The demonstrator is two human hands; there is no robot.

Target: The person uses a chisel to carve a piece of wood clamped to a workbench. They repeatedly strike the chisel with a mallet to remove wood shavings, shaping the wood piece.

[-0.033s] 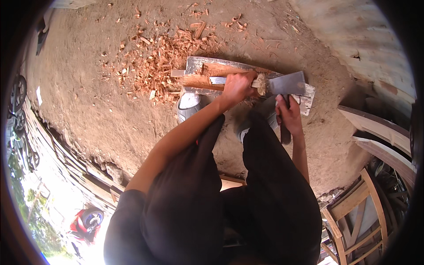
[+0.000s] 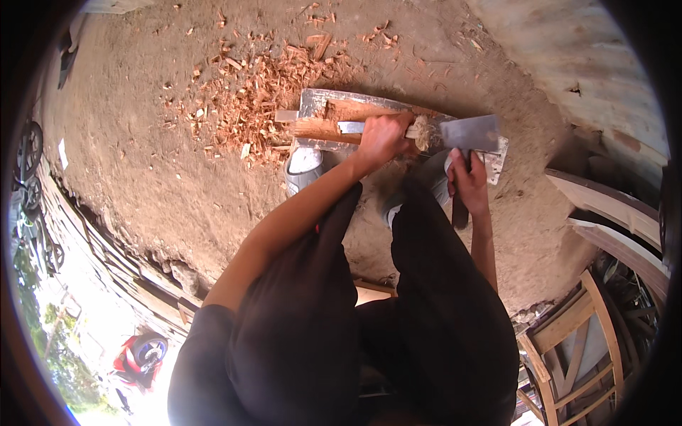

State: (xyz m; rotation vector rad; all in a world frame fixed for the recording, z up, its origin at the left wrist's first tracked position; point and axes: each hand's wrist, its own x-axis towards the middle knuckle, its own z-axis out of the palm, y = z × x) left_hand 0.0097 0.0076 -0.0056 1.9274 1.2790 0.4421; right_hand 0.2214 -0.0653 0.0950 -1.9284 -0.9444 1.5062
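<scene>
My left hand [image 2: 385,138] grips a chisel [image 2: 351,128] whose frayed wooden handle end [image 2: 426,135] sticks out to the right. The chisel lies over a weathered board [image 2: 330,99] with a chipped-out orange-brown hollow. My right hand [image 2: 469,181] is closed round the dark handle of a tool with a wide, flat metal head [image 2: 470,133], held beside the chisel's handle end, over the board's right part. Whether they touch I cannot tell. Grey shoes [image 2: 304,170] stand under the board, below my dark-trousered legs.
Wood shavings [image 2: 263,85] lie scattered on the dirt ground [image 2: 142,163]. A corrugated sheet wall [image 2: 582,64] rises at upper right. Boards [image 2: 604,199] and a wooden frame [image 2: 568,326] lean at right. Stacked planks [image 2: 121,263], a red motorbike [image 2: 135,358] and wheels [image 2: 32,149] are at left.
My right hand and the flat-headed tool have shifted slightly to the right and up. My left hand stays closed in about the same place on the chisel.
</scene>
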